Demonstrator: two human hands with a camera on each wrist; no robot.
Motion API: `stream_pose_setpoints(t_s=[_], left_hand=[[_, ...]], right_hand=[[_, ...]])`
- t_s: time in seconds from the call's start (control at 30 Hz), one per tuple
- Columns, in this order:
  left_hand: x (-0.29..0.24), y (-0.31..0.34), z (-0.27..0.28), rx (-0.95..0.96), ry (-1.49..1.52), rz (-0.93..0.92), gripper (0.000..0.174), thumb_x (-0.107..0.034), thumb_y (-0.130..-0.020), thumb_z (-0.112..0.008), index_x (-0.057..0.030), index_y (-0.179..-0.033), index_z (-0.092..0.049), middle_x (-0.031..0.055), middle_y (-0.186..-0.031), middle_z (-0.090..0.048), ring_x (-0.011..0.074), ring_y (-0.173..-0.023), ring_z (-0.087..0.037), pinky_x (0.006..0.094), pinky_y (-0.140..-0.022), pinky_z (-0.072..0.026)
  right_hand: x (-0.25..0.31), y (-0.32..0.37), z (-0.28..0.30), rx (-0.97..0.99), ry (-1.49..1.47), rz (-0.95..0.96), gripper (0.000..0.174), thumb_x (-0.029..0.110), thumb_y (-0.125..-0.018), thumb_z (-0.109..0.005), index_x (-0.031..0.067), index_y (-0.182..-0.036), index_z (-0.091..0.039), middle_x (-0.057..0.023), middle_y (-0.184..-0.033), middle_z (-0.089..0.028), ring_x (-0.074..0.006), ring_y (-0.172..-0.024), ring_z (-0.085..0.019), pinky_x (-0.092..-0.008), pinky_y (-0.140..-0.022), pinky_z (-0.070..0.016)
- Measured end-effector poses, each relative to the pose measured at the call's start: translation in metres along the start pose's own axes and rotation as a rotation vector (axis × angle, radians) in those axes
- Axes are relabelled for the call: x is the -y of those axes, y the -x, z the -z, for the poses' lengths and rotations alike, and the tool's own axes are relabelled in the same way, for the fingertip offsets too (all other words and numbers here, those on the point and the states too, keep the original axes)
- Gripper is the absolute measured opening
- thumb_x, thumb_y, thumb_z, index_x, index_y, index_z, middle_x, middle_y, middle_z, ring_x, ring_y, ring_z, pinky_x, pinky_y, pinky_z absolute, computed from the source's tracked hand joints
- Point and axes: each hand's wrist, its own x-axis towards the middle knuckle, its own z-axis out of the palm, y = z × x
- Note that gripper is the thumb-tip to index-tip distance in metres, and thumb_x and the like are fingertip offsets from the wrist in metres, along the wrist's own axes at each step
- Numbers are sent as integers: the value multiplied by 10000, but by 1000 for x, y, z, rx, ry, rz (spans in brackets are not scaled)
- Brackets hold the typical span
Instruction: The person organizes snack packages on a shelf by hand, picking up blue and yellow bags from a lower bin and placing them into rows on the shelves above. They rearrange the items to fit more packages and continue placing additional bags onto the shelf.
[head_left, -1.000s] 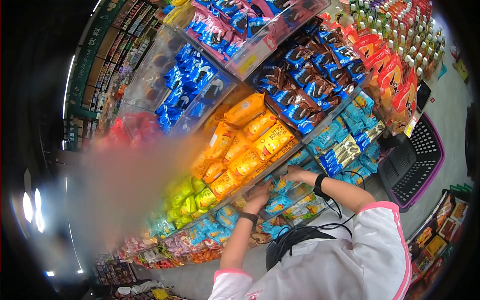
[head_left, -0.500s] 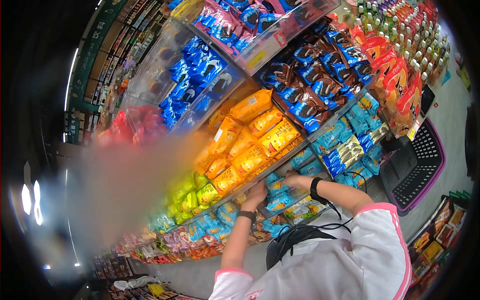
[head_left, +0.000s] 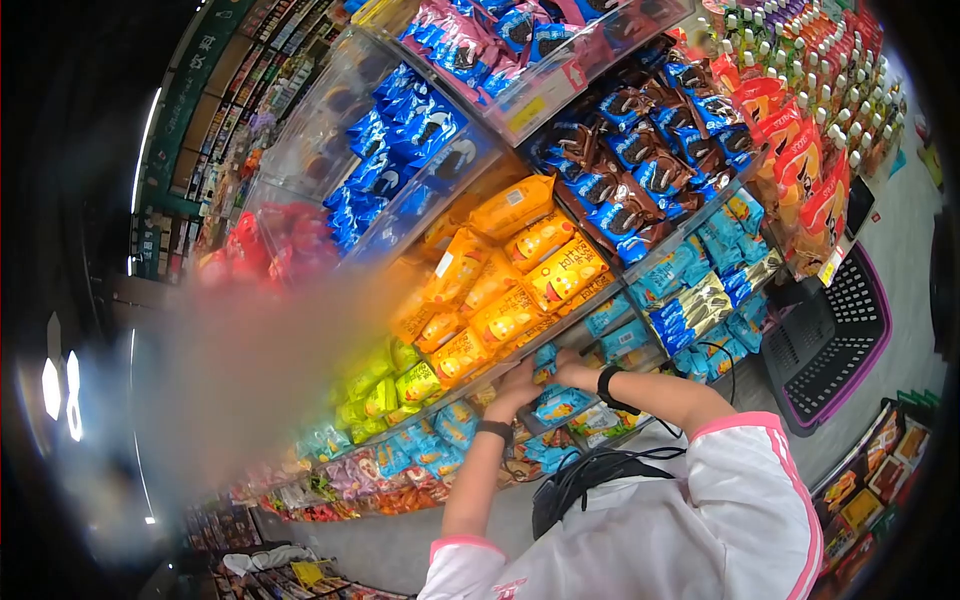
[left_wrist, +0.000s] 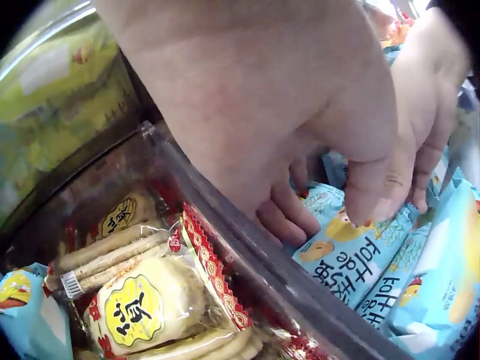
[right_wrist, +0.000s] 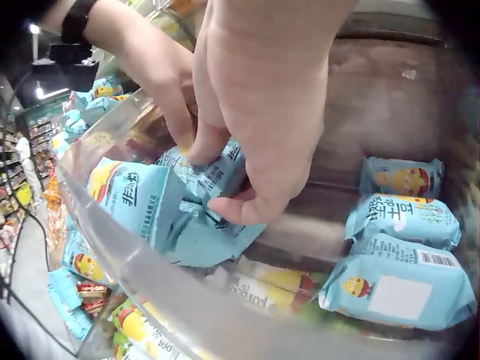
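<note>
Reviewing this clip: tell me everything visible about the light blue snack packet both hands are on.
The light blue snack packet is a glossy, crinkled film pouch with dark lettering and a yellow cartoon print. It stands tilted among matching packets behind the clear bin front on the shelf. The right hand pinches its upper edge between thumb and fingers. The left hand grips it from the other side with curled fingers.

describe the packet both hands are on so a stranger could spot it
Find the row of orange packets mid-rack; directly below is a clear-fronted bin of light-blue packets. The one meant is the light-blue packet at the bin's front, the only one pinched by the fingers of the left hand and right hand.
</note>
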Motion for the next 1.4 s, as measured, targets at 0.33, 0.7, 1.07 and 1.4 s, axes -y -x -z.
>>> stream_pose_setpoints(t_s=[0.33, 0.7, 1.07, 1.4], left_hand=[[13, -8, -15, -18, -138, -34, 786, -225, -698, -689, -34, -1338, -274, 243, -1252, -435, 371, -1149, -429, 395, -933, -379], [-35, 2, -1, -170, -239, -148, 459, -144, -749, -572, -35, -1172, -433, 236, -1088, -527, 387, -1017, -502, 458, -846, -413], [-48, 7, 0, -44, -219, -69, 187, -156, -796, -479, -12, -899, -538, 226, -835, -581, 396, -811, -559, 491, -695, -443], [-1, 36, -31, -5, -54, -94, 236, -90, -795, -469, -10, -1001, -552, 214, -937, -591, 385, -890, -551, 452, -761, -441]], right_hand=[[2, 0, 0, -16, 27, 28, 643, 354, -584, -780, -23, -1055, -556, -216, -1031, -577, -311, -974, -559, -346, -842, -448], [-12, 52, 61, -235, 622, 80, 266, 117, -747, -546, 10, -975, -631, -167, -1140, -543, -326, -1056, -508, -447, -868, -385], [-59, 52, 65, -136, 755, 50, 348, 286, -796, -536, 57, -1044, -618, -140, -1086, -587, -282, -1071, -473, -422, -924, -262], [-42, 67, 79, -115, 681, 133, 578, 140, -642, -676, 88, -1190, -499, -152, -1167, -532, -332, -1114, -425, -455, -928, -259]])
